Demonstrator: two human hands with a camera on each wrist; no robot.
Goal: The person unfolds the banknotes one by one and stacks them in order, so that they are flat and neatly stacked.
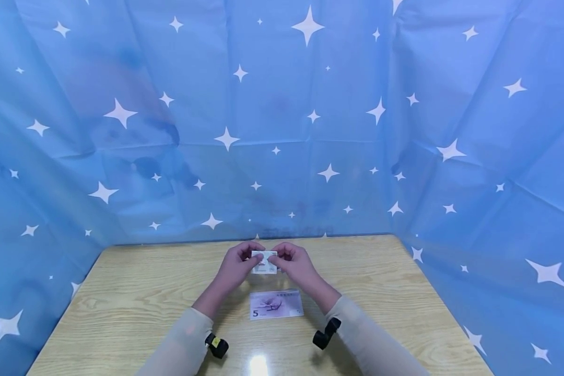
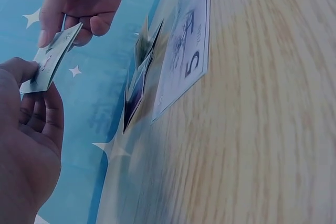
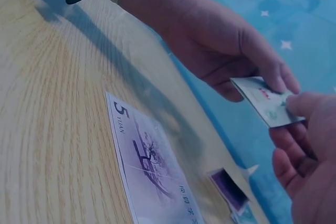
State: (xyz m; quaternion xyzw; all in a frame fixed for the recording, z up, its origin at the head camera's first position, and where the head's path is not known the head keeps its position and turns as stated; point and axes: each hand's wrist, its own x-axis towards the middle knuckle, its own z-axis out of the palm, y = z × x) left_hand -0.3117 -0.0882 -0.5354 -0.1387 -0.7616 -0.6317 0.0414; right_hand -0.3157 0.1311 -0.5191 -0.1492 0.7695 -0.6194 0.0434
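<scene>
Above the far part of the table, my left hand and my right hand pinch a small folded pale-green banknote from either side. Both thumbs press on its near face, and fingers lie behind it. In the left wrist view the folded banknote shows layered edges and is held off the table. A purple 5 yuan note lies flat on the tabletop, nearer than the hands. Beyond it, small folded notes stand partly raised on the table; the hands mostly hide these in the head view.
The wooden table reaches back to a blue curtain with white stars. A black wrist camera is strapped to the left sleeve, and another black camera to the right one. A light reflection lies near the front.
</scene>
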